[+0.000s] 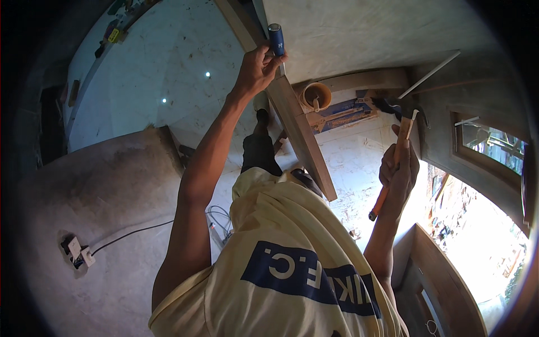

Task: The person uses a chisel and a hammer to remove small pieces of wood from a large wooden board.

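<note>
My left hand (260,69) is closed around a chisel, its blue handle (276,40) with a metal cap standing up above my fingers. A short stretch of pale metal shows below the fingers, beside a wooden door frame (303,137); whether its tip touches the wood I cannot tell. Over on the right, my right hand (400,165) grips a hammer by its orange-brown handle (382,199). The hammer's head is up, away from the frame, and its shiny face catches the light.
A brown bucket (317,92) with a tool in it stands beyond the frame, near blue-and-brown cardboard (345,112). A white rod (429,73) leans at the far right wall. At left, plugs fill a wall socket (76,251), trailing a black cable (132,231). Tools (114,35) lie at far left.
</note>
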{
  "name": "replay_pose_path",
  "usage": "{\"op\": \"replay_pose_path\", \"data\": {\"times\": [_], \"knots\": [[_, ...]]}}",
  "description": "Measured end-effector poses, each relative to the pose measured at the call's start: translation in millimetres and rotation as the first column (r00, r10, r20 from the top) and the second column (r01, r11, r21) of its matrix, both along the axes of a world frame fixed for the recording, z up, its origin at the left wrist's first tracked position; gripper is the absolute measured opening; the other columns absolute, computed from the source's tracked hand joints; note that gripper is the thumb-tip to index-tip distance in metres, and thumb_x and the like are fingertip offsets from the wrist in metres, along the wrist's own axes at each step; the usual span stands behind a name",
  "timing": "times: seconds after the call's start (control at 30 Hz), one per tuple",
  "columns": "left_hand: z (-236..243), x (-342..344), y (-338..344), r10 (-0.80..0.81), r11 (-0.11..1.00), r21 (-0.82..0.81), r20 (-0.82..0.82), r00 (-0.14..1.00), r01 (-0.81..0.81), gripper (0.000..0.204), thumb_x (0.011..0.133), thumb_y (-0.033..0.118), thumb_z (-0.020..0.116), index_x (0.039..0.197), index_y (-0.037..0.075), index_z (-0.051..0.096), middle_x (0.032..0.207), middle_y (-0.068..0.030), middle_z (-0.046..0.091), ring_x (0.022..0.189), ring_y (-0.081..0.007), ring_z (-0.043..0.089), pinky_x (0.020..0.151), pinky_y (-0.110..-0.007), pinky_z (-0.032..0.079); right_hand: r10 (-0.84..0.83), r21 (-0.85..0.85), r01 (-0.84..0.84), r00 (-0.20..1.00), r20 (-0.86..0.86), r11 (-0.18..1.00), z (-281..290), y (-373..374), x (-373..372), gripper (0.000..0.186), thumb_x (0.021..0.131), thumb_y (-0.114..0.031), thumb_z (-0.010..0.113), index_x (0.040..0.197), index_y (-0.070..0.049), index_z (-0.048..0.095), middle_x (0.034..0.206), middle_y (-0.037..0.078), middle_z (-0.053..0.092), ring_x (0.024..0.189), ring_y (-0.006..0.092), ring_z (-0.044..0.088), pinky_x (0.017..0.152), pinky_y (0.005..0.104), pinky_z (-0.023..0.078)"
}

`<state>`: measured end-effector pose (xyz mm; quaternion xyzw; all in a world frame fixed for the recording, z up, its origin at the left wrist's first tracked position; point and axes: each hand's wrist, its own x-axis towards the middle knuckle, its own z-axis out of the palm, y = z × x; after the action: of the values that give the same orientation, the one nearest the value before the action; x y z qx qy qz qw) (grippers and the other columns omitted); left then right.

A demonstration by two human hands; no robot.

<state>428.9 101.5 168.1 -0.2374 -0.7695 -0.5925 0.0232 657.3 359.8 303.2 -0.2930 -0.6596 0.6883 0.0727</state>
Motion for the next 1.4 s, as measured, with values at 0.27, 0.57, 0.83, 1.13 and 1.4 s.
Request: {"op": "replay_pose_path", "data": {"times": [0.27, 0.57, 0.83, 1.13, 1.4], "knots": [[-0.7, -2.6, -0.2, 0.012, 0.999, -0.044, 0.039, 0.999, -0.011, 0.023, 0.094, 0.015, 0.069, 0.109, 0.000, 0.060, 0.098, -0.0132, 0.071, 0.095, -0.0262, 0.072, 0.088, -0.042, 0.060, -0.025, -0.008, 0.026, 0.999, 0.026, 1.000, 2.3, -4.3, 0.6, 0.045, 0.106, -0.034, 0.043, 0.128, 0.003, 0.057, 0.057, -0.007, 0.035, 0.040, 0.0001, 0.028, 0.035, 0.0189, 0.020], [0.3, -1.1, -0.3, 0.017, 0.999, -0.038, 0.067, 0.998, -0.014, 0.023, 0.094, 0.014, 0.069, 0.111, 0.001, 0.060, 0.097, -0.0123, 0.072, 0.098, -0.0264, 0.072, 0.090, -0.042, 0.059, -0.014, -0.008, 0.015, 1.000, 0.020, 1.000, 1.7, -4.7, -0.5, 0.046, 0.106, -0.034, 0.042, 0.128, 0.004, 0.057, 0.057, -0.007, 0.035, 0.039, 0.0001, 0.027, 0.035, 0.0190, 0.020], [-0.4, -3.6, -0.6, 0.000, 0.999, -0.049, 0.026, 1.000, 0.002, 0.025, 0.093, 0.014, 0.069, 0.111, 0.000, 0.059, 0.097, -0.0113, 0.072, 0.098, -0.0252, 0.072, 0.091, -0.041, 0.058, -0.008, -0.015, 0.008, 1.000, 0.023, 1.000, 2.4, -5.4, -1.6, 0.047, 0.107, -0.035, 0.042, 0.129, 0.004, 0.056, 0.057, -0.007, 0.034, 0.039, -0.0001, 0.026, 0.035, 0.0192, 0.018], [-2.0, -7.5, -3.6, -0.007, 0.999, -0.054, -0.007, 1.000, 0.006, 0.026, 0.092, 0.012, 0.071, 0.112, -0.001, 0.058, 0.096, -0.0120, 0.071, 0.095, -0.0234, 0.072, 0.086, -0.037, 0.060, 0.006, -0.018, -0.006, 1.000, 0.009, 1.000, -3.3, -3.1, -2.0, 0.047, 0.107, -0.034, 0.042, 0.129, 0.004, 0.056, 0.057, -0.007, 0.035, 0.039, 0.0000, 0.026, 0.035, 0.0189, 0.019], [-5.4, -8.9, -1.9, -0.005, 0.998, -0.061, -0.010, 1.000, 0.004, 0.024, 0.092, 0.006, 0.069, 0.112, 0.001, 0.058, 0.096, -0.0103, 0.071, 0.096, -0.0240, 0.072, 0.087, -0.037, 0.059, 0.011, -0.036, -0.010, 1.000, 0.027, 0.999, -0.2, -2.7, -3.5, 0.046, 0.107, -0.034, 0.042, 0.130, 0.003, 0.055, 0.057, -0.006, 0.036, 0.039, 0.0002, 0.027, 0.035, 0.0192, 0.019]]}}
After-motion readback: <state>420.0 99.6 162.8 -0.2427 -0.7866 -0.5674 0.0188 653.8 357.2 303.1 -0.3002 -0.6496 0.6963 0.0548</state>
